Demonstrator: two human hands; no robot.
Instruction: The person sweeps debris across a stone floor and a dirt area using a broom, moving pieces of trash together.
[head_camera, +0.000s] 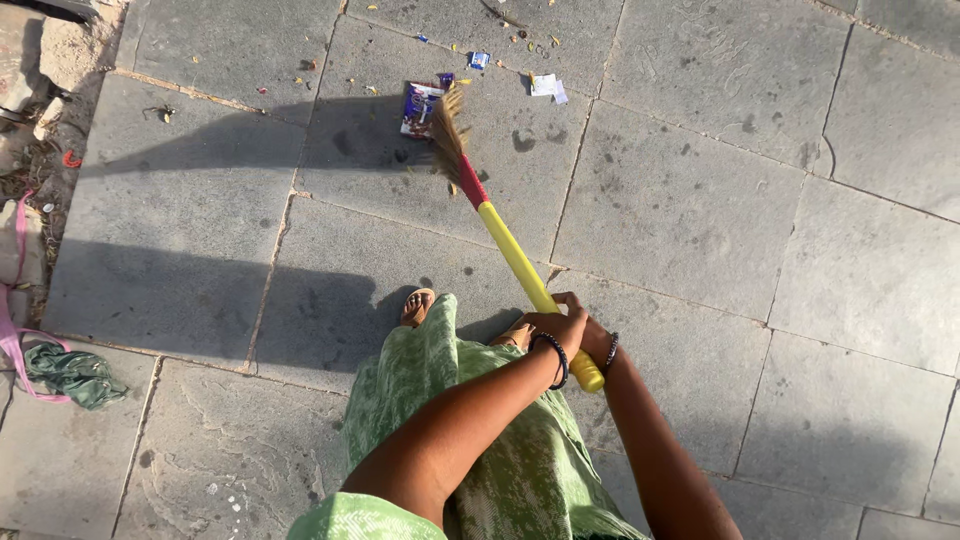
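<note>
Both hands gripped the yellow broom handle (525, 270): left hand (560, 328) clenched over it, right hand (592, 335) wrapped behind. The straw bristles (447, 135) pointed toward eleven o'clock, touching a purple wrapper (419, 108) on grey paving slabs (700, 200).

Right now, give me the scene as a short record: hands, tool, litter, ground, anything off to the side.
left hand: closed around the broom handle, dark bangle on the wrist
right hand: closed around the same handle, close behind the left, near its end
broom: yellow handle, red binding, straw head tilted down to the paving
wrapper: purple and white, lying flat beside the straw head
paper scraps: small white bits, beyond the broom
paving: grey stone slabs, partly in shadow
green cloth: crumpled at the left edge, by a pink strap
</note>
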